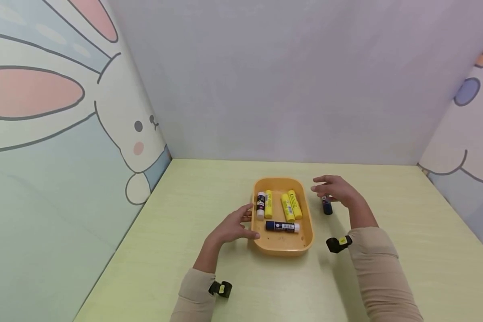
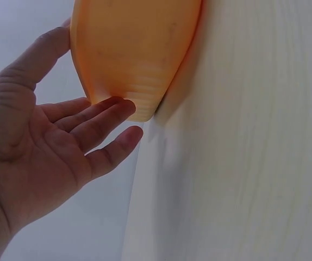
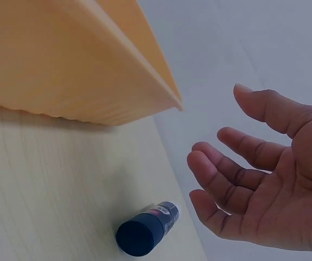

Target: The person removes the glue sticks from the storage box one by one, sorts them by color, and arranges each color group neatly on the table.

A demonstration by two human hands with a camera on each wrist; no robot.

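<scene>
My left hand (image 1: 234, 225) rests against the left side of an orange plastic tray (image 1: 282, 251). In the left wrist view its thumb meets the tray's edge, while the loosely extended fingers touch the outer wall. Inside the tray lie several glue sticks: yellow ones such as the yellow glue stick (image 1: 287, 208), a black-and-white glue stick (image 1: 260, 205), and a dark blue glue stick with a white end (image 1: 281, 226) lying crosswise. To the tray's right, my right hand (image 1: 337, 190) hovers with spread, slightly bent fingers, above a loose dark blue glue stick (image 3: 148, 228) on the table.
The pale wooden table (image 1: 177, 201) extends on both sides of the tray. A plain pale wall (image 1: 281, 89) rises behind it. Side walls bear a cartoon rabbit (image 1: 120, 120) on the left and another cartoon figure (image 1: 463, 129) on the right.
</scene>
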